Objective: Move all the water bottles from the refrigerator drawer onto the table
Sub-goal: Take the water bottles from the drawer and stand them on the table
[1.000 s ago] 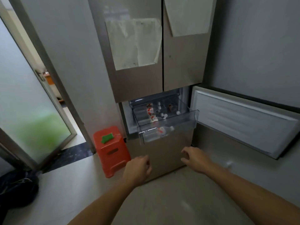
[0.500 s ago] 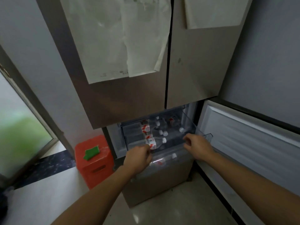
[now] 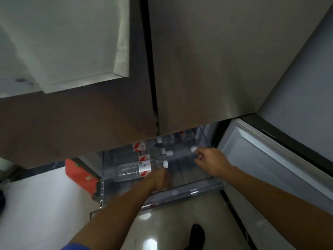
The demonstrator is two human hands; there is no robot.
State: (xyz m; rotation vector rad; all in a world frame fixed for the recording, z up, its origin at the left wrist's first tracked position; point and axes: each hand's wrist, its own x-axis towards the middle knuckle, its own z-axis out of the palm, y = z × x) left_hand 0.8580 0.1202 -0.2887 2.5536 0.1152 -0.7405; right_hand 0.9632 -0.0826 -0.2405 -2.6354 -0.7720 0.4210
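The clear refrigerator drawer (image 3: 198, 190) is pulled out below the upper doors. Several water bottles with red and white labels and white caps lie in it; the nearest bottle (image 3: 129, 170) lies on its side, cap to the right. My left hand (image 3: 159, 179) is blurred and reaches down onto that bottle's neck end; its fingers are hidden. My right hand (image 3: 210, 161) is inside the drawer at the right, fingers curled at the white cap (image 3: 193, 149) of another bottle. More caps (image 3: 168, 153) show further back.
The upper fridge doors (image 3: 198, 69), with papers (image 3: 63, 42) stuck on, hang close over the drawer. The lower door (image 3: 270, 159) stands open at the right. A red stool (image 3: 81, 175) sits left of the drawer. A dark shoe (image 3: 197, 233) is on the glossy floor.
I have moved in close over the drawer. Both hands went from its front edge down inside, the left onto the nearest bottle, the right to a cap at the right.
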